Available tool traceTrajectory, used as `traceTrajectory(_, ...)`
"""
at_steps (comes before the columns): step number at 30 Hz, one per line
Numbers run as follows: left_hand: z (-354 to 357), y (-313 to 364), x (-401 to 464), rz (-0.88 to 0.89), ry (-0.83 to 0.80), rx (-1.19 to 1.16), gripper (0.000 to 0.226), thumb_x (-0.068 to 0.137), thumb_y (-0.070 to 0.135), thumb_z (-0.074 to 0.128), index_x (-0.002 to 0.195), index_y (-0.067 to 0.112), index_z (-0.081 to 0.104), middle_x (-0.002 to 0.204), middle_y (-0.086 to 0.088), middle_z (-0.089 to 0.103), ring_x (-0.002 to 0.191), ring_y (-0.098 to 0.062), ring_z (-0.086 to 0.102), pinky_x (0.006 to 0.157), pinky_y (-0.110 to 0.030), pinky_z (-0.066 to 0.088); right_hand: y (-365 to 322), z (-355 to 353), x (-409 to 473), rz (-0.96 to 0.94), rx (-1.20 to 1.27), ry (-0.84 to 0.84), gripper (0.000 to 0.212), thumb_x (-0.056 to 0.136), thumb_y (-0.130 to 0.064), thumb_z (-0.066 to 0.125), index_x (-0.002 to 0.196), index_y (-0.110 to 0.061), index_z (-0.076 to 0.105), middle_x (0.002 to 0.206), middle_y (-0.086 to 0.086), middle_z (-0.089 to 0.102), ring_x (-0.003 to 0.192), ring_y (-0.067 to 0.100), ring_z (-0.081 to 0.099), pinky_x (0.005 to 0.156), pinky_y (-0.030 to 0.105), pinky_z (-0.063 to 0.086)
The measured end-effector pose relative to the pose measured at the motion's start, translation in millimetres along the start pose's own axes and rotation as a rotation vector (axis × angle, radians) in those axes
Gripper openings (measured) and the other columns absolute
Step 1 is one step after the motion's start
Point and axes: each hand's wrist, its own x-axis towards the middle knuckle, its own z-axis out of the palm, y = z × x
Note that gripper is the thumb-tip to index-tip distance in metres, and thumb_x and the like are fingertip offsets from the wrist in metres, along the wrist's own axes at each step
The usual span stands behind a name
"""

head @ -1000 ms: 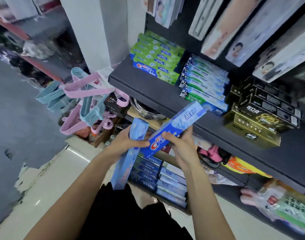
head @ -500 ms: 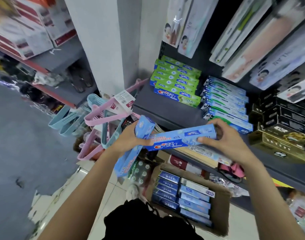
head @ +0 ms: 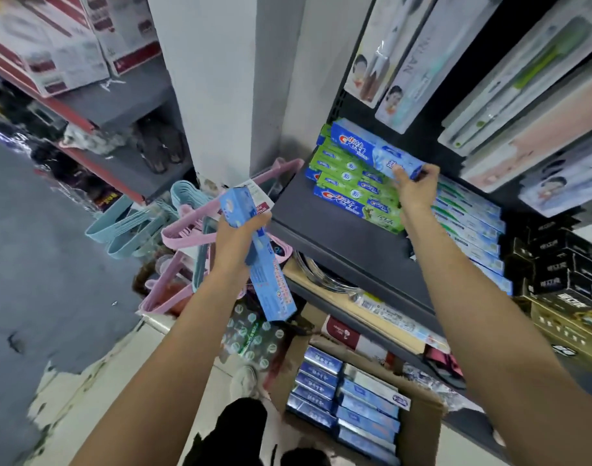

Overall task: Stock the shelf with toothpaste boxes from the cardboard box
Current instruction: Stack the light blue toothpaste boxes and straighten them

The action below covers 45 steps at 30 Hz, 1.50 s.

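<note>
My right hand (head: 412,186) grips one end of a blue toothpaste box (head: 372,148) that lies on top of the green toothpaste stack (head: 351,190) at the back left of the dark shelf (head: 348,243). A second light-blue toothpaste box (head: 257,253) points downward in the grip of my left hand (head: 241,240), just left of the shelf's front edge. On the floor below stands the open cardboard box (head: 419,422) with several blue toothpaste boxes (head: 341,398) inside.
Another row of blue-green toothpaste boxes (head: 469,227) and black-gold boxes (head: 563,290) fill the shelf to the right. Toothbrush packs (head: 405,62) hang above. Pink and blue hangers (head: 167,230) stick out left of the shelf, next to a white pillar (head: 214,79).
My right hand has carried the blue box up and away from my left hand onto the green stack. My left hand keeps its box, now raised slightly.
</note>
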Motion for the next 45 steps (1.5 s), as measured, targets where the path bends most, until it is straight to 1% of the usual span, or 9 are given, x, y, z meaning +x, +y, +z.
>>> traceTrajectory(6, 14.5, -4.9, 21.1, -0.143, -0.049, -0.199, 0.068, 0.062, 0.023, 0.074, 0.124, 0.010, 0.050, 0.101, -0.012, 0.062, 0.081, -0.025, 0.063, 0.063, -0.033, 0.055, 28.0, 15.2, 58.2, 0.053, -0.577, 0.185, 0.055, 0.088, -0.033, 0.062, 0.136, -0.014, 0.046, 0.140, 0.022, 0.034, 0.129, 0.032, 0.034, 0.104, 0.030, 0.029)
traceTrajectory(10, 36.2, -6.8, 14.4, -0.145, -0.155, -0.243, 0.037, 0.075, 0.023, 0.070, 0.108, 0.013, 0.056, 0.097, -0.006, 0.063, 0.083, -0.021, 0.064, 0.068, -0.031, 0.056, 25.7, 7.2, -4.7, -0.196, -0.288, 0.172, 0.036, 0.089, -0.018, 0.060, 0.123, -0.011, 0.057, 0.120, 0.007, 0.041, 0.114, 0.025, 0.049, 0.102, 0.030, 0.037)
traceTrajectory(16, 70.0, -11.4, 5.8, -0.097, -0.161, -0.208, 0.029, 0.090, 0.021, 0.062, 0.115, 0.009, 0.056, 0.107, -0.010, 0.062, 0.095, -0.024, 0.060, 0.087, -0.038, 0.051, 13.1, -35.9, -140.5, -0.248, -0.495, -0.643, 0.061, 0.079, -0.041, 0.072, 0.132, -0.033, 0.043, 0.117, -0.012, 0.056, 0.109, 0.006, 0.054, 0.093, 0.022, 0.041)
traceTrajectory(21, 82.8, -17.5, -5.4, -0.085, -0.219, -0.205, 0.013, 0.091, 0.025, 0.060, 0.094, 0.012, 0.057, 0.085, -0.007, 0.062, 0.079, -0.021, 0.060, 0.077, -0.036, 0.049, 18.7, -58.8, -147.2, -0.167, -0.574, -0.594, 0.048, 0.075, -0.046, 0.073, 0.114, -0.030, 0.051, 0.097, -0.004, 0.066, 0.085, 0.019, 0.065, 0.079, 0.042, 0.052)
traceTrajectory(25, 83.0, -28.9, -17.0, -0.134, -0.275, -0.146, 0.041, 0.093, 0.034, 0.056, 0.128, 0.012, 0.052, 0.115, -0.011, 0.063, 0.105, -0.025, 0.062, 0.089, -0.040, 0.051, 28.5, -66.0, -155.6, -0.238, -0.569, -0.494, 0.037, 0.077, -0.041, 0.072, 0.106, -0.030, 0.051, 0.091, -0.005, 0.067, 0.072, 0.020, 0.067, 0.072, 0.043, 0.053)
traceTrajectory(29, 85.9, -47.3, -35.5, -0.182, -0.319, 0.031, 0.051, 0.091, 0.025, 0.060, 0.136, 0.014, 0.040, 0.127, -0.008, 0.059, 0.110, -0.020, 0.062, 0.080, -0.031, 0.057, 37.0, -64.1, -168.9, -0.435, -0.762, -0.255, 0.039, 0.084, -0.027, 0.067, 0.118, -0.019, 0.051, 0.110, 0.000, 0.055, 0.090, 0.022, 0.058, 0.067, 0.032, 0.045)
traceTrajectory(37, 75.4, -43.9, -38.4, -0.137, -0.315, 0.077, 0.035, 0.091, 0.017, 0.056, 0.126, 0.013, 0.052, 0.103, -0.004, 0.065, 0.087, -0.018, 0.062, 0.081, -0.037, 0.050, 39.1, -75.7, -189.8, -0.314, -0.438, -0.544, 0.029, 0.092, -0.038, 0.055, 0.118, -0.026, 0.055, 0.125, -0.007, 0.045, 0.111, 0.007, 0.053, 0.093, 0.034, 0.048)
traceTrajectory(41, 69.2, -40.3, -36.6, -0.179, -0.377, -0.031, 0.055, 0.083, 0.025, 0.052, 0.134, 0.006, 0.042, 0.117, -0.011, 0.064, 0.091, -0.017, 0.068, 0.075, -0.031, 0.057, 25.3, -71.0, -184.9, -0.157, -0.365, -0.691, 0.023, 0.089, -0.035, 0.061, 0.108, -0.032, 0.049, 0.112, -0.013, 0.058, 0.095, 0.003, 0.062, 0.077, 0.029, 0.055)
traceTrajectory(45, 67.8, -33.9, -37.5, -0.267, -0.497, -0.126, 0.039, 0.093, 0.025, 0.033, 0.122, 0.009, 0.053, 0.113, -0.008, 0.066, 0.096, -0.018, 0.067, 0.083, -0.032, 0.053, 12.8, -62.9, -180.4, -0.070, -0.234, -0.619, 0.023, 0.085, -0.029, 0.067, 0.095, -0.027, 0.046, 0.093, -0.004, 0.067, 0.079, 0.015, 0.067, 0.067, 0.031, 0.055)
